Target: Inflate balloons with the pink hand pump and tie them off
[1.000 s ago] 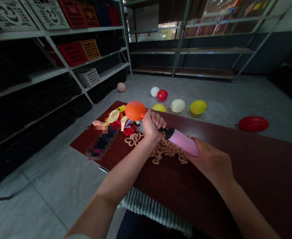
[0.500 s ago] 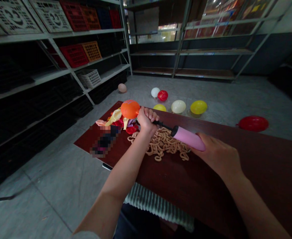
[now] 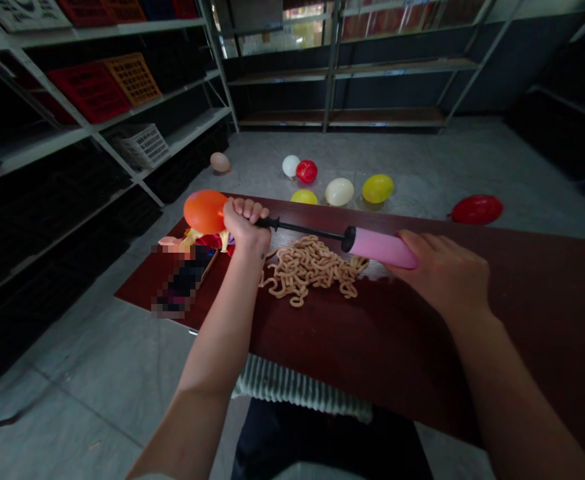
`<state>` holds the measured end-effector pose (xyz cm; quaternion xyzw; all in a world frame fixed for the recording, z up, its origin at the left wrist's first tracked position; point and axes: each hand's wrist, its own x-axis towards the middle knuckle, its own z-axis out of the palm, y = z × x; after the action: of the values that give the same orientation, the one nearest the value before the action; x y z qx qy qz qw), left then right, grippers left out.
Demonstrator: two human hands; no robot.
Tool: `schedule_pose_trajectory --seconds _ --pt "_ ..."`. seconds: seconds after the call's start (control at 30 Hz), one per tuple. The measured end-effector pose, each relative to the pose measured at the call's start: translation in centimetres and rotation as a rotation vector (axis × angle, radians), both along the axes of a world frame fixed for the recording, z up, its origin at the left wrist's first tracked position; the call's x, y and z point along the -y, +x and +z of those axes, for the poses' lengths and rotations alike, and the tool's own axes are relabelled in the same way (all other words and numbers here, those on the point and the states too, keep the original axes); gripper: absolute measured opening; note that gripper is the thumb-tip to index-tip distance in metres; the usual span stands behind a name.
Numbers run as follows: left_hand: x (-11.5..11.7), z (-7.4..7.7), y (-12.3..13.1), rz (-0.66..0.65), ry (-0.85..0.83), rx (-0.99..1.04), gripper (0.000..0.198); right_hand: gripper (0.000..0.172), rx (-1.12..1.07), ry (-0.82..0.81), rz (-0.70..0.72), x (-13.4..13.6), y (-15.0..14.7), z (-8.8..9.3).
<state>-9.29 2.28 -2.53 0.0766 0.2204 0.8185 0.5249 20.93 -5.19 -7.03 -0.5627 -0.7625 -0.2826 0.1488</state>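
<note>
My left hand is wrapped around the black end of a pink balloon pump, at the neck of a partly inflated orange balloon. The nozzle and neck are hidden in the fist. My right hand grips the far end of the pump's pink barrel, with a long stretch of black rod showing between barrel and left fist. Below the rod lies a heap of tan, curled pieces on the dark red table. Limp balloons lie partly hidden under the orange one.
A phone-like item, partly blurred out, lies at the table's left. Beyond the table, inflated balloons rest on the floor, including a yellow balloon and a red balloon. Shelving with crates stands left; another rack stands behind.
My hands have moved apart, drawing more black rod out of the pink barrel. The left hand and orange balloon shifted left. The view has tilted down, and the orange balloon looks somewhat larger.
</note>
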Motion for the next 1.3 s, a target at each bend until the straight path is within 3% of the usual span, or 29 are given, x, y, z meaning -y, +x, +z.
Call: schedule_pose_trajectory --seconds 0.37,0.77,1.0,1.3 --pt "0.4 -0.9 2.8 0.042 -0.091 -0.074 0.042 0.039 -0.07 -0.183 -0.042 0.1 -0.2 0.0" --pt "2.0 -2.1 7.3 -0.085 -0.08 -0.072 0.045 0.038 -0.175 -0.237 0.037 0.8 -4.8 -0.9" --pt "1.4 -2.4 6.9 -0.09 -0.094 -0.052 0.047 0.038 -0.203 -0.186 0.06 0.6 -5.2 -1.2" --pt "1.1 -1.7 5.6 -0.103 -0.02 -0.048 0.046 0.053 -0.17 -0.108 0.076 -0.1 -4.2 -1.1"
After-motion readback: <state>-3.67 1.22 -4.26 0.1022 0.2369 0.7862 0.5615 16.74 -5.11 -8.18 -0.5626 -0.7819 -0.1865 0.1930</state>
